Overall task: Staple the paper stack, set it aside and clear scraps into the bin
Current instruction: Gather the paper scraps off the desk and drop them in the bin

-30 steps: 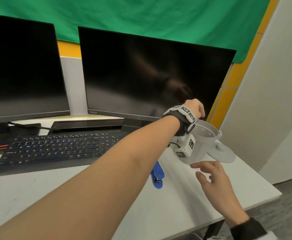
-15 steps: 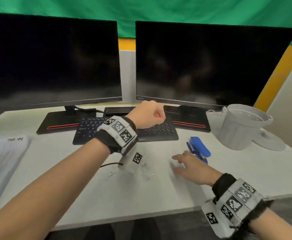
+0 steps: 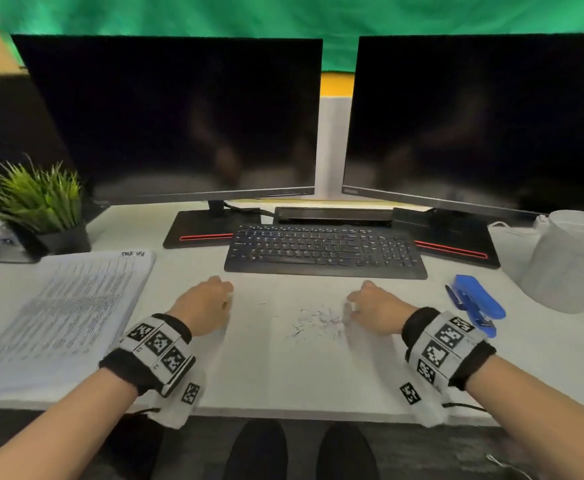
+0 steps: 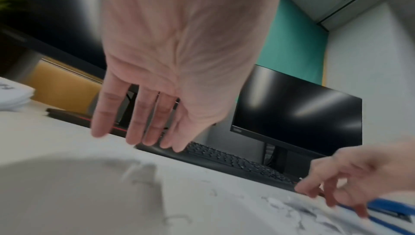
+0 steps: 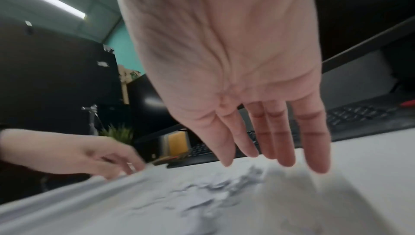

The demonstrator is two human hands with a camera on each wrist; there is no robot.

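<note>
The desk [image 3: 283, 372] had a smooth, matt white top, strewn with thin paper scraps [image 3: 313, 323] and beside them a glossy blue plastic stapler [image 3: 475, 303]. The bin [image 3: 570, 261] looked like pale, matt plastic, and the printed paper stack [image 3: 65, 313] lay flat and dull. Both monitors [image 3: 179, 116] showed glossy dark screens, the keyboard [image 3: 325, 251] matt black plastic, and the wristbands [image 3: 155, 351] black cloth.

I see a bright blue plastic stapler [image 3: 475, 303] right of the black keyboard [image 3: 325, 250] — beyond it, a pale grey plastic bin [image 3: 570, 261]. Left of the keyboard: white printed paper stack [image 3: 65, 306], green spiky plant [image 3: 34, 195]. Wristbands [image 3: 159, 344] — black-and-white checkered markers.
</note>
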